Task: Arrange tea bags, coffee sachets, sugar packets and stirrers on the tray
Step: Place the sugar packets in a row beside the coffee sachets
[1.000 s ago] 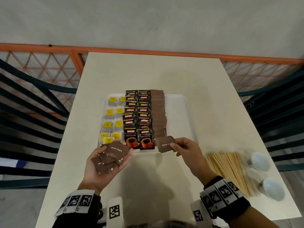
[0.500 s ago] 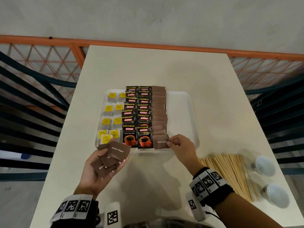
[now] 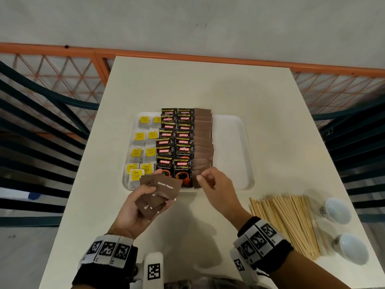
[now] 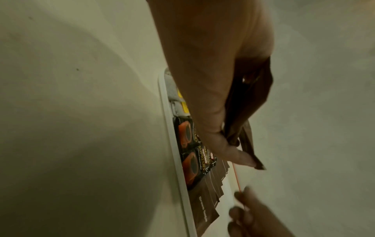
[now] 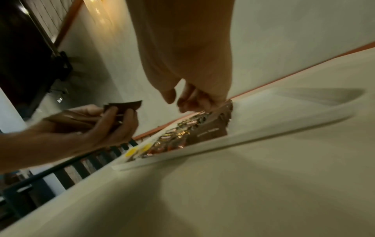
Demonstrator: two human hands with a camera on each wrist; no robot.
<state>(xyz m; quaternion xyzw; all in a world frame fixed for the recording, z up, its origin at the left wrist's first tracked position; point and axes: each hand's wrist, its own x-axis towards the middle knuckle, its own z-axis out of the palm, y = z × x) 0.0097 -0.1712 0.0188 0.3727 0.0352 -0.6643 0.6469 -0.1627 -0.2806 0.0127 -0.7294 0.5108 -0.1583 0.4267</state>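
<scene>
Brown sugar packets (image 3: 160,195) fanned in left hand (image 3: 135,207); right hand (image 3: 214,184), fingers curled, empty, hovers over the tray's (image 3: 235,163) sugar column (image 3: 203,142). Sugar step underway; next, pinch another packet off the fan. Stirrers (image 3: 285,222) wait on bench (image 3: 208,84).

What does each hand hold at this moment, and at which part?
The left hand holds a fan of brown sugar packets by their near ends, thumb on top. The right hand holds nothing; its curled fingers hover over the tray's nearest brown packet.
</scene>
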